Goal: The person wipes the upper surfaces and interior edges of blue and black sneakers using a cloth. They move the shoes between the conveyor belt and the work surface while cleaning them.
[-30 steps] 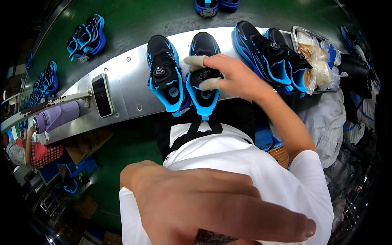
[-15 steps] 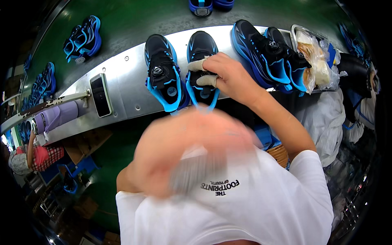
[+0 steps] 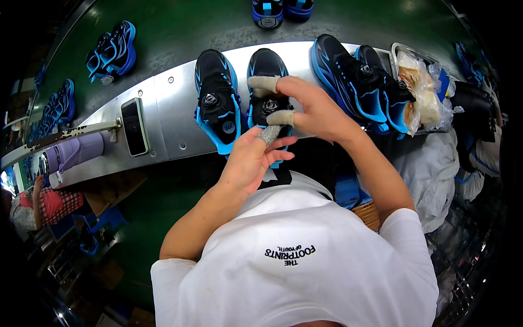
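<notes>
Two black sneakers with bright blue collars and dial closures stand side by side in front of me. My right hand [image 3: 318, 109], with pale covers on thumb and forefinger, grips the right-hand sneaker [image 3: 267, 64] across its upper, the dial showing between the two fingers. At that shoe's collar is my left hand [image 3: 248, 163], a grey cover on one finger that reaches toward the opening. Its other fingers are stretched out and apart over the heel, and they hide most of it. The left-hand sneaker [image 3: 215, 73] stands untouched, a round sticker on its insole.
Another sneaker pair [image 3: 348, 76] stands on the metal ledge [image 3: 174, 120] at right, against a tray [image 3: 400, 48] of wrapped packs. Leftward are a phone [image 3: 134, 126], a metal bar [image 3: 60, 143] and a purple bottle [image 3: 81, 152]. More sneakers stand on the green surface [image 3: 185, 27] beyond.
My left hand, a blur in front of my chest before, has come forward to the sneaker's collar. My right hand stays on the upper, and the dial now shows between its fingers.
</notes>
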A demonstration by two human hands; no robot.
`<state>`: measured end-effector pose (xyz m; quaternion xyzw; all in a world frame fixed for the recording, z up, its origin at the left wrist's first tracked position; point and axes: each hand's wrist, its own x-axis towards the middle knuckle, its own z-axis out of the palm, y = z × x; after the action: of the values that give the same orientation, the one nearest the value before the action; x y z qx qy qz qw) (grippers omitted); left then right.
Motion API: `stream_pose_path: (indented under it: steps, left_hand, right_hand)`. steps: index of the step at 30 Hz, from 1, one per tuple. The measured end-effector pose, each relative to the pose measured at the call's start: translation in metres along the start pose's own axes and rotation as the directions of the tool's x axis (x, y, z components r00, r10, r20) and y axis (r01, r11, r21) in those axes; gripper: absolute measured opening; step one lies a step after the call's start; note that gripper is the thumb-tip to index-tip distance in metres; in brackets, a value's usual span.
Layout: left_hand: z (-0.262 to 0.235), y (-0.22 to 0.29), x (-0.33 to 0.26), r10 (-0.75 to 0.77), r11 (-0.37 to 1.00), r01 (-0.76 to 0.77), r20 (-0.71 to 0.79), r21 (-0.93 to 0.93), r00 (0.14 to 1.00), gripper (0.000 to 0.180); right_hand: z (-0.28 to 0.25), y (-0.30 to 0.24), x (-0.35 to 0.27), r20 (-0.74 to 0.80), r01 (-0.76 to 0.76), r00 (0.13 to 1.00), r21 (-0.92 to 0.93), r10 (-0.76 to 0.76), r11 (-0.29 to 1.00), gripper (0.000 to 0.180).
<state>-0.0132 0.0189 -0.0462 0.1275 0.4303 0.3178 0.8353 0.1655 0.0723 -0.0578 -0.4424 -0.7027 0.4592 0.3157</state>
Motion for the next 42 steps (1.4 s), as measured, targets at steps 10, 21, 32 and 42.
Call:
stream_pose_path:
  steps: [10, 21, 32, 42]
  left_hand:
    - [0.0, 0.001, 0.001, 0.009, 0.999, -0.008, -0.009, 0.05, 1.0, 0.031]
    - [-0.001, -0.001, 0.001, 0.009, 1.0, -0.009, -0.003, 0.019, 1.0, 0.031]
    - [0.001, 0.0, 0.002, -0.016, 1.0, 0.016, -0.021, 0.011, 1.0, 0.029]
    - [0.002, 0.024, -0.022, -0.157, 0.973, 0.151, 0.02, 0.176, 0.987, 0.034]
  right_hand:
    - [-0.005, -0.004, 0.005, 0.02, 0.106, 0.994, -0.091, -0.105, 0.99, 0.041]
    - [-0.005, -0.013, 0.009, 0.104, 0.085, 0.991, -0.046, -0.079, 0.995, 0.045]
    - [0.003, -0.011, 0.005, -0.045, 0.15, 0.987, -0.059, -0.153, 0.987, 0.04]
    - [0.005, -0.002, -0.003, -0.194, -0.064, 0.979, 0.017, 0.066, 0.998, 0.041]
